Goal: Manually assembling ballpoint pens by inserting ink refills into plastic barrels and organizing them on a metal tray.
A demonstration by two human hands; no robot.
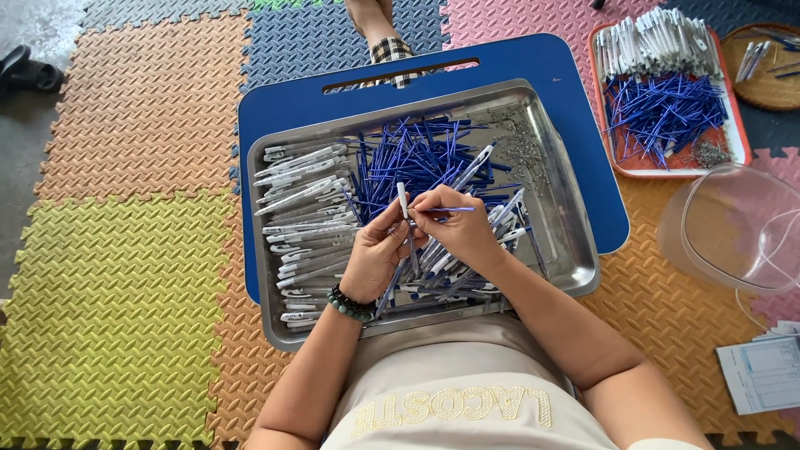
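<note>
The person sits on the foam floor mat [125,275] with a steel tray [575,250] set on a blue lap table [583,92] before them; the left hand [372,254] is raised over the middle of the tray, its fingers closed around a white pen barrel [402,200] that stands nearly upright; a beaded bracelet [350,305] circles that wrist. The right hand [460,227] sits just beside it, touching it, fingers pinched on a thin blue refill [454,209] that lies level, its tip meeting the barrel. Beneath the hands the tray holds a stack of white pen barrels [304,208] on its left side, a heap of loose blue refills [408,154] toward the far middle, and a scatter of small metal springs [525,154] at the far right. Well apart, to the right, an orange tray [667,171] carries more white barrels and blue refills; near it stands a clear plastic bowl [742,225]; a printed sheet [762,375] lies on the mat at the right edge; a black sandal [29,71] rests at the far left.
</note>
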